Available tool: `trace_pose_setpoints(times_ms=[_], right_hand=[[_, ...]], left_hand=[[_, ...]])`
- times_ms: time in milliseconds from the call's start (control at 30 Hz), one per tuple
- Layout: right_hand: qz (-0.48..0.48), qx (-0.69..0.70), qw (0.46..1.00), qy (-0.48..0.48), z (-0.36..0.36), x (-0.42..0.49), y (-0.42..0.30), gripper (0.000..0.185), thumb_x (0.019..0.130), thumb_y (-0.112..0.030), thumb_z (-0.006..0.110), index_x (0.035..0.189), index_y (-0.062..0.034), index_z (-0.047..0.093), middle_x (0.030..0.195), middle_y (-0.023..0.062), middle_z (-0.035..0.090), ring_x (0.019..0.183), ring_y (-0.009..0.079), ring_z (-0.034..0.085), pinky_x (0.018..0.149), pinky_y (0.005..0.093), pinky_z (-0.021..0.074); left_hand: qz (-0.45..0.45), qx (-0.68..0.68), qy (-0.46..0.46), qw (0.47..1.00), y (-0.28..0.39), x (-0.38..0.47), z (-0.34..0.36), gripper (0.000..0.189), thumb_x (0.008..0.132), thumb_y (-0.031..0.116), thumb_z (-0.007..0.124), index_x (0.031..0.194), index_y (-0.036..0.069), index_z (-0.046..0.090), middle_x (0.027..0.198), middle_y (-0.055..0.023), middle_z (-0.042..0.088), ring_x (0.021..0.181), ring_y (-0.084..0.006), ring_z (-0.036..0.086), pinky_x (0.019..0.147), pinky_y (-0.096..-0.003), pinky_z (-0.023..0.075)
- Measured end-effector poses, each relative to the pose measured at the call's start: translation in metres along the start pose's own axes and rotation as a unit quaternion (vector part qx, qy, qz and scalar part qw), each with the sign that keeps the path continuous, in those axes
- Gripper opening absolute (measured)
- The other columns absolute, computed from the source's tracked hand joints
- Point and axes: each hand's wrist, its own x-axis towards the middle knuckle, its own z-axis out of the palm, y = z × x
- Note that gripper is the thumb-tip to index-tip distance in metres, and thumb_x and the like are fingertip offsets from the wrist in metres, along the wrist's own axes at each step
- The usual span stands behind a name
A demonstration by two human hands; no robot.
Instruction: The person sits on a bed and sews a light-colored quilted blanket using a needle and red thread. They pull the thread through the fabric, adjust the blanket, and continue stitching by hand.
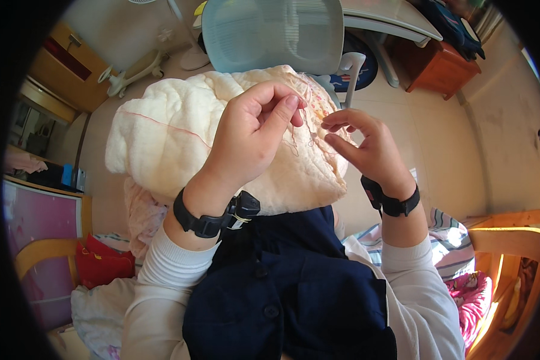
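A thick cream-coloured quilt or batting (171, 117) is bunched across my lap and up to the chair in front. My left hand (256, 130) is raised over it, thumb and forefinger pinched on a thin reddish thread (293, 141) that hangs down in loops. Whether a needle is between those fingertips I cannot tell. To the right, my right hand (364, 139) hovers by the loose thread with thumb and fingers apart. A floral-print fabric (321, 96) shows along the quilt's right side. Another red line of thread (162, 126) runs over the quilt's left part.
A light blue-grey office chair (272, 36) faces me, its armrest (353, 63) at the right. Behind stand a white desk (396, 18) and a reddish wooden cabinet (445, 67). A wooden chair (508, 243) is close on my right; a red bag (103, 263) lies at left.
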Motion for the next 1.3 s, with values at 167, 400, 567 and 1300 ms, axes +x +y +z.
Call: trace_pose_setpoints(times_ms=[167,400,567,1300], right_hand=[[0.005,0.075,0.997,-0.033,0.023,0.007,-0.012,0.016,0.082,-0.005,0.074,0.096,0.0012,0.069,0.093,0.0088,0.072,0.084,0.0174,0.069,0.076,0.0294,0.0509],[0.026,0.154,0.988,-0.008,0.033,-0.001,0.001,0.007,0.09,-0.002,0.061,0.092,0.0033,0.065,0.088,0.0076,0.07,0.087,0.0143,0.067,0.078,0.0278,0.0523],[0.019,0.288,0.957,0.0,0.036,0.0,0.009,0.009,0.096,-0.004,0.052,0.095,0.0027,0.058,0.092,0.0062,0.066,0.088,0.0127,0.064,0.08,0.0282,0.0513],[0.086,0.15,0.981,0.082,-0.009,-0.023,0.046,0.018,0.091,-0.006,0.046,0.083,0.0017,0.06,0.07,-0.0033,0.05,0.066,0.0053,0.043,0.059,0.0232,0.0357]], left_hand=[[-0.016,-0.029,0.016,0.999,-0.003,-0.003,-0.002,0.017,0.102,0.017,0.052,0.098,0.002,0.06,0.079,-0.0003,0.061,0.061,-0.0025,0.046,0.056,-0.0175,0.0384],[-0.057,-0.048,0.041,0.996,-0.002,-0.003,-0.009,0.018,0.102,0.018,0.053,0.097,0.003,0.062,0.071,0.0058,0.052,0.061,-0.0011,0.043,0.054,-0.0178,0.037],[-0.057,-0.033,0.061,0.996,-0.001,-0.003,-0.01,0.018,0.101,0.017,0.054,0.095,0.003,0.063,0.071,0.0066,0.052,0.061,0.0001,0.043,0.054,-0.0174,0.0364],[0.001,-0.036,0.157,0.987,-0.004,0.001,-0.021,0.013,0.094,0.006,0.058,0.081,0.004,0.055,0.063,0.0081,0.045,0.055,0.001,0.036,0.047,-0.0181,0.0292]])
